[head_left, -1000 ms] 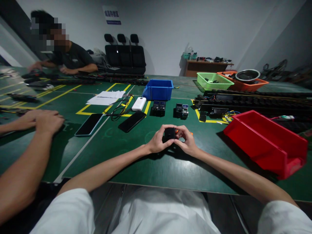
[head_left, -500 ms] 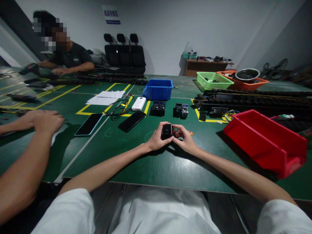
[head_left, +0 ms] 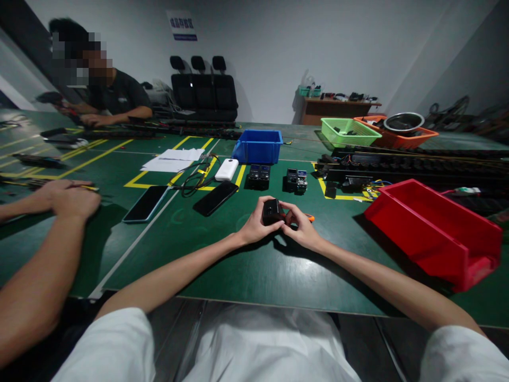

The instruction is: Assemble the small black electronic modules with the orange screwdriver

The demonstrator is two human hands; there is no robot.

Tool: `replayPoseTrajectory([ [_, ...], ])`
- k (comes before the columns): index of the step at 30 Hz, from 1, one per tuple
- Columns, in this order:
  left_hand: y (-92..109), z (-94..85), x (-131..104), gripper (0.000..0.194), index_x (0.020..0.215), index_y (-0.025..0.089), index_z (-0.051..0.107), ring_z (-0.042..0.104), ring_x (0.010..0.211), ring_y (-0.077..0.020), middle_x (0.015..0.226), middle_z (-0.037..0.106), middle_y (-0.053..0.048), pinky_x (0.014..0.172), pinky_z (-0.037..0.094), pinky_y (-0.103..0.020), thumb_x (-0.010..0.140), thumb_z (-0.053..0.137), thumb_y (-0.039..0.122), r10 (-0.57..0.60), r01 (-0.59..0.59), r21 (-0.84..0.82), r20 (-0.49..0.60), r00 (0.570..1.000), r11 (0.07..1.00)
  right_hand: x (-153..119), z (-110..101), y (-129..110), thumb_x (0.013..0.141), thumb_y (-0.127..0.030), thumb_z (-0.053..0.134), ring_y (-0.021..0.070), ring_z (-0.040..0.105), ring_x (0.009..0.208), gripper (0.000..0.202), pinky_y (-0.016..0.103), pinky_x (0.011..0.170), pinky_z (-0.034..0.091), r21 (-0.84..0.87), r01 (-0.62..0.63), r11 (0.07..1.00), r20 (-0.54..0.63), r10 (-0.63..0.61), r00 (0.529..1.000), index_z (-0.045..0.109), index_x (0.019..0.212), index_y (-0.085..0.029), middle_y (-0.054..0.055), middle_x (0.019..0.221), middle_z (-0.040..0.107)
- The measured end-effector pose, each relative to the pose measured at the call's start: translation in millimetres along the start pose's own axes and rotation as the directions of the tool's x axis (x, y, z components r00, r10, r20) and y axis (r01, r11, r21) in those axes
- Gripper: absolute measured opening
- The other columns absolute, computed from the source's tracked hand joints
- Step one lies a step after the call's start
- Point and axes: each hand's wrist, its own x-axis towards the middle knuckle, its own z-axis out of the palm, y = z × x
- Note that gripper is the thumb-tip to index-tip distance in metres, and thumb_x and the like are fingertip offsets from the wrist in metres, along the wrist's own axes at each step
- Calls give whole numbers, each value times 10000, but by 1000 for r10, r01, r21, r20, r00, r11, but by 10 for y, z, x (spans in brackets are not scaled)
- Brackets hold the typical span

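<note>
In the middle of the head view, my left hand is closed around a small black box-shaped part, holding it just above the green table. My right hand is closed too, its fingertips against the right side of the same part. An orange piece shows just beyond my right fingers; I cannot tell whether it lies on the table or is held. Farther off stand two black module pairs, one straight ahead and another with bare circuitry to its right.
A red bin stands at right, a blue bin ahead. Two phones, a white power bank, cables and papers lie left of centre. Long black assemblies fill the right back. A neighbour's arm reaches in from the left; another person works across.
The black part has tilted slightly in my hands, which stay in nearly the same place. The neighbour's hands shifted a little left. The person across raised a dark tool.
</note>
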Motion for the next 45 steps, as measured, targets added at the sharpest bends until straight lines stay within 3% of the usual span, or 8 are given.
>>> replayPoseTrajectory([
  [10,-113,-58,92,635,1159,212,398,601,892,-153,992,557,-22,824,511,-303,682,796,342,-49,32,-148,-113,992,988,18,-4,73,822,-329,657,161,546,776,529,349,767,539,12,-142,990,-11,142,990,506,1317,-223,19,875,538],
  [15,-92,-50,113,656,1162,218,405,597,883,-150,992,556,-23,809,517,-294,670,802,394,-159,98,-272,-213,964,957,38,-2,47,851,-398,623,160,615,799,506,320,688,562,242,-234,942,44,230,972,473,1307,-241,70,1139,590],
  [21,-131,-28,146,618,1192,212,374,623,1015,-181,1131,596,-80,914,513,-349,745,739,435,-193,99,-395,-206,959,913,55,12,107,817,-398,660,184,614,929,521,353,730,602,399,-176,900,13,187,982,485,1289,-265,84,1350,486],
  [26,-167,-96,185,643,1182,190,403,628,923,-156,1057,604,-62,839,529,-303,717,757,458,-200,131,-290,-222,954,948,24,21,90,825,-403,654,168,616,876,553,377,794,592,339,-138,931,-92,179,979,452,1317,-254,92,1263,528],
  [29,-150,-154,189,605,1122,173,452,626,852,-148,983,610,-44,772,528,-274,701,762,476,-152,120,-194,-161,975,974,7,7,60,831,-404,641,166,612,861,575,375,818,580,256,-108,961,-176,156,972,413,1339,-258,94,1247,536],
  [33,-102,-198,159,595,1129,165,483,624,888,-167,978,616,-45,809,515,-288,693,775,445,-65,62,-35,-77,995,997,4,-15,40,846,-400,616,211,585,1017,525,352,788,585,225,-73,972,-265,133,955,427,1315,-259,106,1332,490],
  [39,-30,-193,108,566,1186,176,522,611,984,-202,1097,611,-75,875,495,-324,723,749,410,10,-13,116,27,1000,993,5,-25,-11,869,-397,596,225,559,1052,458,354,767,584,274,-25,961,-254,97,962,487,1288,-246,98,1314,501],
  [45,4,-209,128,516,1198,176,558,588,1067,-230,1140,610,-93,955,465,-376,763,715,402,86,-93,167,49,995,982,13,-30,-41,882,-445,568,213,584,968,517,370,781,575,254,-64,965,-193,116,974,462,1345,-241,99,1282,534],
])
